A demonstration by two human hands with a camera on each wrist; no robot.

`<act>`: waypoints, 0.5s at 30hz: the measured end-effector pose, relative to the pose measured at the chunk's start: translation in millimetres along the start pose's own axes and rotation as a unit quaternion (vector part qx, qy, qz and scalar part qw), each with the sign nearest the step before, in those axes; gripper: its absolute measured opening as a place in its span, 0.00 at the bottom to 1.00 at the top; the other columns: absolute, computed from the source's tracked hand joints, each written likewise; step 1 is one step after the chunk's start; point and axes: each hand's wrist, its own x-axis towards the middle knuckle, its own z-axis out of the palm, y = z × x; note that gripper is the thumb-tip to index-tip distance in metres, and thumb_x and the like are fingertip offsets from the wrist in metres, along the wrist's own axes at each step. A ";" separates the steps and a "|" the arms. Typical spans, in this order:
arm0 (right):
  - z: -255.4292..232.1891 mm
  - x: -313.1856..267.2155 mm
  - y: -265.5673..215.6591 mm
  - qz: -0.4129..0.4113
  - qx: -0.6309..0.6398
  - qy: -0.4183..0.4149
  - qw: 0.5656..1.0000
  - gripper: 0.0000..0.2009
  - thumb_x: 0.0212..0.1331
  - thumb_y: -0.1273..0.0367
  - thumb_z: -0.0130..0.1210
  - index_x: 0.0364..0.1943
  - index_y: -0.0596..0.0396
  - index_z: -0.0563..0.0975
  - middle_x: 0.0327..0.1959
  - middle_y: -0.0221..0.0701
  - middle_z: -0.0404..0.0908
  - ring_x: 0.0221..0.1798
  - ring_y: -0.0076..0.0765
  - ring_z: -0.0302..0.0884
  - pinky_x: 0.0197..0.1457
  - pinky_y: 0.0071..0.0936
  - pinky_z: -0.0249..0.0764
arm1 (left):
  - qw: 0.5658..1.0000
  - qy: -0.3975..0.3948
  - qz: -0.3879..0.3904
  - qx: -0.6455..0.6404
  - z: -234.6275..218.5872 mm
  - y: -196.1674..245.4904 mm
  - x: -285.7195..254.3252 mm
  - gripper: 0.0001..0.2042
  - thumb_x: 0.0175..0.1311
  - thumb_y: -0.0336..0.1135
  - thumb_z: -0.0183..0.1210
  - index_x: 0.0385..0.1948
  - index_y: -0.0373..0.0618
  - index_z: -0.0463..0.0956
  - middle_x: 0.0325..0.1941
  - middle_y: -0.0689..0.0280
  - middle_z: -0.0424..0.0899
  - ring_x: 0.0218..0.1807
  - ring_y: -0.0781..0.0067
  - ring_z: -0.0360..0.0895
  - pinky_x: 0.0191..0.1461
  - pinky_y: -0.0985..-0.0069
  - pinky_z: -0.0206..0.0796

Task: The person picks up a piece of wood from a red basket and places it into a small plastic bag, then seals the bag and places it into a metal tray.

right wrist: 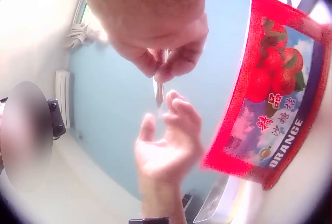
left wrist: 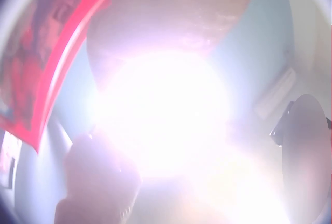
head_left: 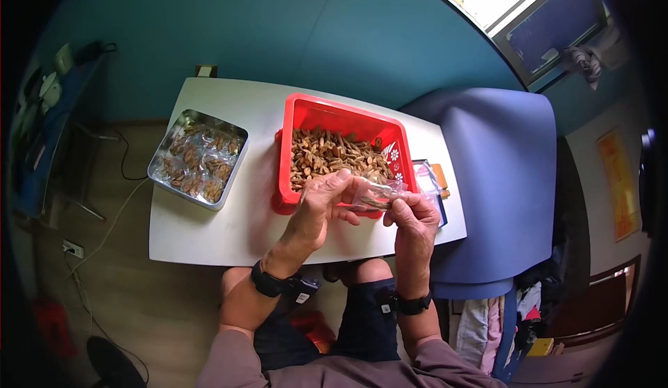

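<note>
In front of the red basket (head_left: 287, 172), which holds many brown dried pieces (head_left: 334, 153), a small clear bag (head_left: 374, 195) with some pieces inside is held up. My right hand (head_left: 415, 222) pinches the bag's right end between thumb and fingers; the right wrist view shows this right hand (right wrist: 171, 52) pinching it edge-on. My left hand (head_left: 320, 204) is at the bag's left side, and in the right wrist view the left hand (right wrist: 168, 148) has its fingers spread below the bag. Glare hides most of the left wrist view.
A metal tin (head_left: 243, 153) with several filled bags (head_left: 195, 153) stands at the left of the white table (head_left: 209, 238). Right of the basket lie a dark-edged tray (head_left: 442, 214) and orange-brown blocks (head_left: 440, 176). A blue-purple sheet (head_left: 497, 179) covers the surface at the right.
</note>
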 end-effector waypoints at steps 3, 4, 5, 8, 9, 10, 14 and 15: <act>-6.9 8.7 15.4 0.011 0.009 -0.006 1.000 0.07 0.62 0.74 0.61 0.39 0.66 0.83 0.26 0.31 0.82 0.25 0.24 0.76 0.31 0.19 0.72 | 0.999 -0.008 -0.012 -0.043 -8.5 -0.5 4.4 0.24 0.70 0.51 0.50 0.46 0.35 0.79 0.42 0.58 0.85 0.41 0.70 0.83 0.39 0.73 0.79; -7.6 11.0 20.4 0.016 0.015 -0.004 1.000 0.07 0.62 0.74 0.61 0.39 0.66 0.83 0.26 0.31 0.82 0.25 0.24 0.76 0.31 0.19 0.72 | 1.000 -0.009 -0.016 -0.015 -6.8 0.9 4.5 0.21 0.69 0.48 0.53 0.47 0.35 0.79 0.42 0.58 0.85 0.41 0.71 0.83 0.40 0.73 0.79; -8.1 13.1 23.7 0.020 0.015 -0.003 1.000 0.07 0.62 0.74 0.61 0.39 0.66 0.83 0.26 0.31 0.82 0.24 0.24 0.76 0.31 0.19 0.72 | 1.000 -0.011 -0.019 0.011 -6.2 1.0 5.2 0.19 0.68 0.44 0.56 0.47 0.34 0.78 0.42 0.58 0.84 0.41 0.71 0.83 0.41 0.74 0.79; -10.1 15.4 30.7 0.035 0.013 0.005 0.999 0.06 0.63 0.75 0.61 0.40 0.66 0.83 0.27 0.31 0.82 0.23 0.23 0.76 0.29 0.19 0.72 | 0.995 -0.051 -0.007 0.084 -8.6 -4.3 7.2 0.17 0.64 0.36 0.61 0.49 0.33 0.77 0.42 0.60 0.84 0.41 0.74 0.82 0.43 0.76 0.78; -11.8 15.4 31.6 0.031 0.017 -0.005 0.999 0.06 0.63 0.75 0.61 0.40 0.65 0.82 0.27 0.31 0.82 0.24 0.23 0.76 0.29 0.19 0.72 | 0.996 -0.042 -0.010 0.074 -6.7 -7.9 7.3 0.15 0.62 0.29 0.63 0.48 0.33 0.77 0.43 0.61 0.84 0.41 0.77 0.81 0.44 0.78 0.78; -13.5 15.5 31.8 0.027 0.021 -0.018 0.999 0.07 0.63 0.75 0.61 0.41 0.65 0.82 0.27 0.32 0.82 0.24 0.24 0.76 0.29 0.19 0.72 | 0.996 -0.039 -0.011 0.075 -4.3 -11.9 7.4 0.15 0.62 0.29 0.63 0.48 0.33 0.77 0.43 0.61 0.84 0.41 0.77 0.81 0.44 0.78 0.78; -16.4 7.7 24.7 0.032 0.038 -0.020 0.999 0.06 0.63 0.76 0.60 0.41 0.66 0.81 0.30 0.33 0.83 0.24 0.24 0.77 0.31 0.19 0.73 | 0.996 -0.017 -0.002 0.088 8.5 -25.0 5.9 0.12 0.60 0.22 0.64 0.45 0.35 0.78 0.43 0.63 0.83 0.40 0.80 0.81 0.43 0.79 0.78; -18.0 5.7 24.1 0.032 0.039 -0.018 0.999 0.06 0.63 0.76 0.60 0.41 0.66 0.81 0.30 0.33 0.83 0.24 0.24 0.77 0.31 0.19 0.73 | 0.997 -0.020 -0.001 0.072 10.5 -29.1 5.7 0.12 0.60 0.22 0.63 0.45 0.35 0.78 0.43 0.64 0.83 0.39 0.79 0.81 0.42 0.79 0.78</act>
